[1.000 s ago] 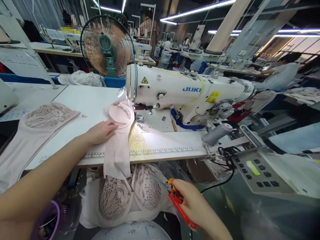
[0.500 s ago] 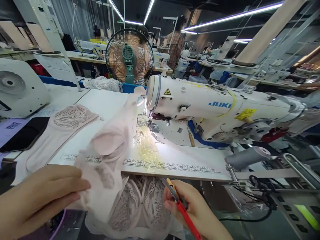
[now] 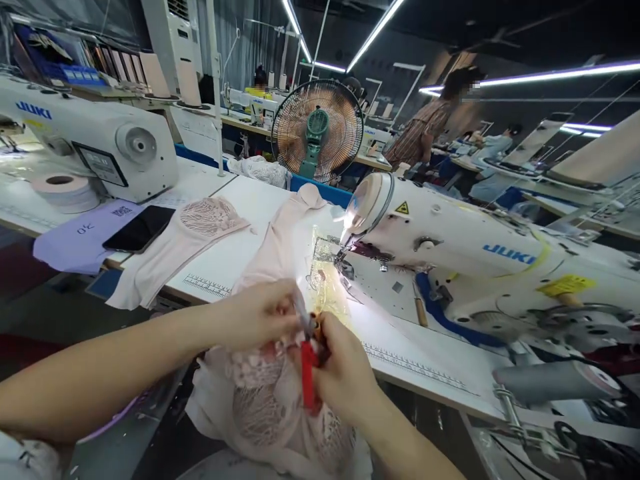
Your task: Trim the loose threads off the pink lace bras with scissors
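Note:
My left hand [image 3: 265, 313] pinches a light pink lace bra [image 3: 260, 407] just above the table's front edge. My right hand [image 3: 340, 367] grips scissors [image 3: 308, 377] with a red handle, their blades tilted upward close to my left fingertips. Both hands are slightly blurred, so whether the blades touch the fabric is unclear. Below my hands, the lace cups hang over my lap. Pale pink fabric [image 3: 275, 243] runs back across the table, left of the sewing machine [image 3: 445, 227], whose lamp lights the needle area.
On the left lie another lace bra piece [image 3: 205, 223], a black phone [image 3: 140, 229] and a purple sheet [image 3: 80, 233]. A second machine [image 3: 125, 147] stands beyond them. A wooden-handled tool [image 3: 421, 311] lies under the machine arm; a grey thread cone [image 3: 557, 383] sits at right. Behind is a fan [image 3: 317, 130].
My left hand has moved right and my right hand up and left, bringing the scissors to the left fingers. The bra is bunched between them. The view has turned left.

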### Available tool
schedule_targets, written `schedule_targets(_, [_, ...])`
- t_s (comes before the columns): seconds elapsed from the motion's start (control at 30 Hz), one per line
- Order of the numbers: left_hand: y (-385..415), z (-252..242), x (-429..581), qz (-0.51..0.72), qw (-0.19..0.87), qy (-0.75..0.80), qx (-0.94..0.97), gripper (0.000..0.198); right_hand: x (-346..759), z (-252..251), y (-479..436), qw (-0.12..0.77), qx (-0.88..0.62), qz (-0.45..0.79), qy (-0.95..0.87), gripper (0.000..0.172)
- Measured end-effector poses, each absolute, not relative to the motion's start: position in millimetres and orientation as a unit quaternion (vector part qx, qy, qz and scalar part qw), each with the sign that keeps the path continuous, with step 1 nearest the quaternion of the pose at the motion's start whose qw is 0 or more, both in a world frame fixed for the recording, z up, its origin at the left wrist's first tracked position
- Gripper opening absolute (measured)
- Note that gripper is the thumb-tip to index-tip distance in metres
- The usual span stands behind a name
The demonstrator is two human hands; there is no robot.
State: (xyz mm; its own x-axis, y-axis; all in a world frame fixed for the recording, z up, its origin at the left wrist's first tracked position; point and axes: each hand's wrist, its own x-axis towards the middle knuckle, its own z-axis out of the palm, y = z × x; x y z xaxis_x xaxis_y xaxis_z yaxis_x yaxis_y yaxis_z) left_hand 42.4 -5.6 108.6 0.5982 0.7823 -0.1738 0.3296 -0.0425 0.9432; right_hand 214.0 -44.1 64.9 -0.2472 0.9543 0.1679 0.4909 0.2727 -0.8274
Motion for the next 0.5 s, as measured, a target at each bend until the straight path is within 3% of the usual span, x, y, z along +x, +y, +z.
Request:
schedule_targets(0.07, [5.6,95.3,28.8,0.303,0.495,0.423,0.696,0.021,220.7,60.1,-33.4,0.361,-0.536,0.345,-0.681,0.022])
schedule_targets(0.13, [15.7,79.1,5.8,0.396,0.347,0.499,0.689,0.026,229.9,53.7,-23.1,0.402,-0.55,0.371,-0.631,0.023])
schedule_targets(0.2, [23.3,60.7,-17.8,0.416,0.273,0.58,0.645,0.034,236.2,47.4,-14.8,0.442,-0.555,0.396,-0.583,0.027])
schedule_targets(0.3, [25.5,35.2,-37.5,0.381,0.352,0.58,0.628,0.05,233.5,40.2,-6.9,0.469,-0.544,0.451,-0.53,0.031])
schedule_targets(0.4, [16.8,22.5,-32.9,0.404,0.447,0.485,0.634,0.061,218.9,35.5,-1.2,0.48,-0.511,0.486,-0.522,0.035])
schedule_targets(0.5, [3.5,23.1,-20.8,0.413,0.488,0.454,0.621,0.046,204.9,30.9,6.6,0.461,-0.505,0.469,-0.559,0.037])
